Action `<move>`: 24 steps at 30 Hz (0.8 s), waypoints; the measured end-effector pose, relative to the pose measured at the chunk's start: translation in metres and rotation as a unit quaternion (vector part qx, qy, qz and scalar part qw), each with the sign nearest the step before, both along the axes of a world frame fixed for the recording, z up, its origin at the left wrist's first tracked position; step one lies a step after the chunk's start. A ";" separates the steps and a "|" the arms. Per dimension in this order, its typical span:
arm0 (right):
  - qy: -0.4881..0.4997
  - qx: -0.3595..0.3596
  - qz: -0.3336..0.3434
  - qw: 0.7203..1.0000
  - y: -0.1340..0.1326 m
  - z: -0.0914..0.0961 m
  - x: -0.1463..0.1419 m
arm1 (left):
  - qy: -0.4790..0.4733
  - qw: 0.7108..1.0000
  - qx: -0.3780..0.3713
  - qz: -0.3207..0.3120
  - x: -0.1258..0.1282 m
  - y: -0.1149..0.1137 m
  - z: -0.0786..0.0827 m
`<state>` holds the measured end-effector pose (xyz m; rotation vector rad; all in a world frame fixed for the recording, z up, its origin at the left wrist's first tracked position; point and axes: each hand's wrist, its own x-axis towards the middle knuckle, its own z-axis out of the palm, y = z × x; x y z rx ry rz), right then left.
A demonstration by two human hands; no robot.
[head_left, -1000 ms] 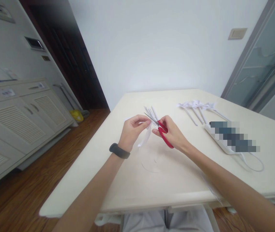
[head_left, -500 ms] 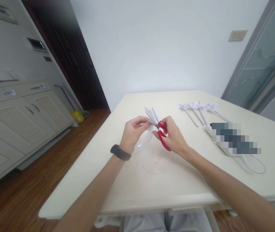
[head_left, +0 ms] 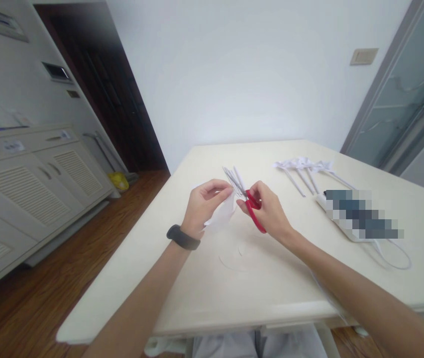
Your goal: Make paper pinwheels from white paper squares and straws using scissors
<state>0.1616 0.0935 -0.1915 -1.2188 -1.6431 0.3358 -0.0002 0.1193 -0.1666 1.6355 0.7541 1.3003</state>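
My left hand (head_left: 208, 201) is closed, its thumb and fingertips pinching a thin piece of white paper (head_left: 222, 215) that hangs below them. In my right hand (head_left: 269, 209) are red-handled scissors (head_left: 254, 211), with thumb and fingers in the handles. The blades point up and left, next to the paper's top edge by the left fingertips. Just behind the blades lie several thin white sticks (head_left: 239, 175) on the table. Whether the blades touch the paper I cannot tell.
On the right of the cream table (head_left: 182, 283), several white paper flowers on stems (head_left: 301, 164) lie in a row. Nearer me is a white device with a pixelated top (head_left: 337, 219) and a cord (head_left: 402, 263). Thin scraps (head_left: 230, 266) lie in front of my hands.
My left hand has shifted slightly left with the paper, which now spreads wider below it. The scissors' blades have come away from the left fingertips and point more upward.
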 end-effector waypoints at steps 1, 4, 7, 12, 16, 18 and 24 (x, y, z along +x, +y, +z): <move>0.006 -0.005 0.002 1.000 0.001 0.000 0.001 | -0.001 1.000 0.002 0.002 0.000 0.000 0.000; -0.012 -0.042 -0.018 0.999 0.008 -0.001 0.009 | -0.002 1.000 0.010 -0.001 -0.001 -0.002 0.001; -0.078 -0.099 -0.056 0.991 0.018 -0.004 0.023 | 0.011 1.000 0.004 -0.018 0.000 -0.003 0.001; -0.146 -0.154 -0.066 0.975 0.030 -0.014 0.043 | 0.066 0.997 -0.022 -0.017 0.000 0.001 0.000; -0.201 -0.183 -0.055 0.961 0.035 -0.022 0.052 | 0.079 0.996 -0.028 -0.010 -0.001 0.006 -0.006; -0.221 -0.193 -0.050 0.955 0.036 -0.024 0.054 | 0.085 0.996 -0.031 -0.005 -0.002 0.008 -0.008; -0.252 -0.223 -0.027 0.941 0.036 -0.027 0.055 | 0.095 0.995 -0.036 0.010 -0.003 0.010 -0.009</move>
